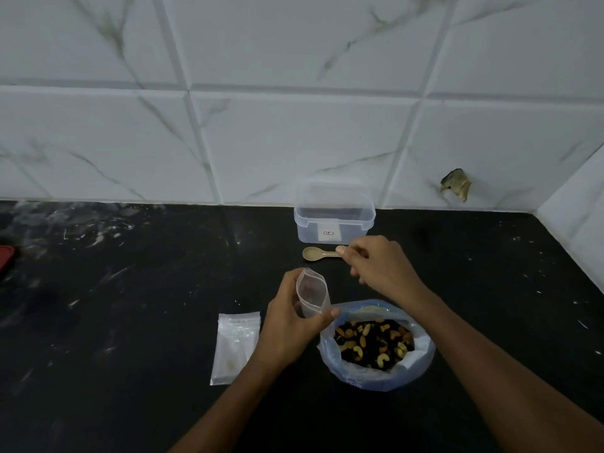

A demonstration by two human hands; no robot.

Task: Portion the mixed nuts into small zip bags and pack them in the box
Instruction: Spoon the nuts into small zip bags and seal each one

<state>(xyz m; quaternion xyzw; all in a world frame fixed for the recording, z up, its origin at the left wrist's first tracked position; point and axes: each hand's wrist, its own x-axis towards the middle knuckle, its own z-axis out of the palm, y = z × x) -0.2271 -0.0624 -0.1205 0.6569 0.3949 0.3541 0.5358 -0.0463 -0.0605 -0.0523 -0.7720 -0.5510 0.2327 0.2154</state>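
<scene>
My left hand [287,325] holds a small clear zip bag [312,294] upright with its mouth open, just left of the big blue-tinted bag of mixed nuts [376,344], which stands open on the black counter. My right hand [376,266] pinches the handle end of a small beige spoon [318,254] that lies flat in front of the clear plastic box [333,212]. The box stands open against the tiled wall. A flat stack of spare small zip bags [235,348] lies left of my left hand.
The black counter [130,305] is streaked with white marks. A red object [6,259] shows at the far left edge. White marble-look tiles form the back wall, with a chipped hole [456,188] at the right, and a side wall closes the right corner.
</scene>
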